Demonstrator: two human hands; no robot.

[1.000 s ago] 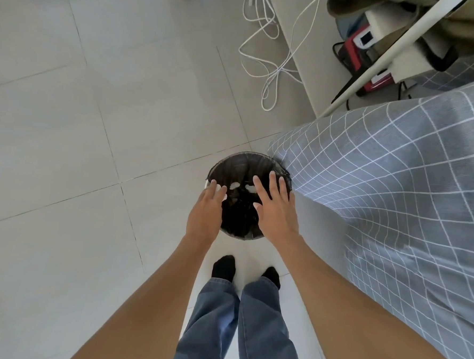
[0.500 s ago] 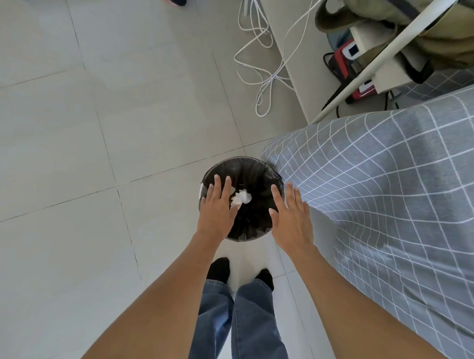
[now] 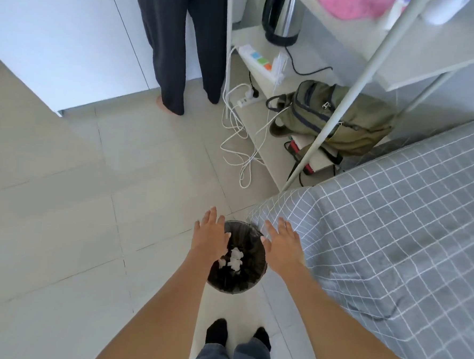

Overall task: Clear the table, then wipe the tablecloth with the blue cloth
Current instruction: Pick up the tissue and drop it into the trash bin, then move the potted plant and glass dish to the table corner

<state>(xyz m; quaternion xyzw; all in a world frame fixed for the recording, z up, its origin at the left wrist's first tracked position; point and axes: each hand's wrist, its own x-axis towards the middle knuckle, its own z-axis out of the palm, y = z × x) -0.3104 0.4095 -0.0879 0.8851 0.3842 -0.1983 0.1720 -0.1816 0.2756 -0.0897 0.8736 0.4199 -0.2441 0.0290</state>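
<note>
A room in a home: pale tiled floor (image 3: 61, 224), a table under a grey checked tablecloth (image 3: 393, 230), a white shelf unit (image 3: 261, 119) holding an electric kettle (image 3: 281, 18), power strip (image 3: 259, 61) and green backpack (image 3: 334, 116), and a lined waste bin (image 3: 236, 279) on the floor.

Open tiled floor (image 3: 61, 224) spreads wide to the left. On the right, the tablecloth (image 3: 380, 229) corner hangs just beside the black bin (image 3: 235, 279), crowding that side. Ahead, loose white cables (image 3: 241, 140) trail over the floor beside a slanting shelf leg (image 3: 333, 124).
</note>
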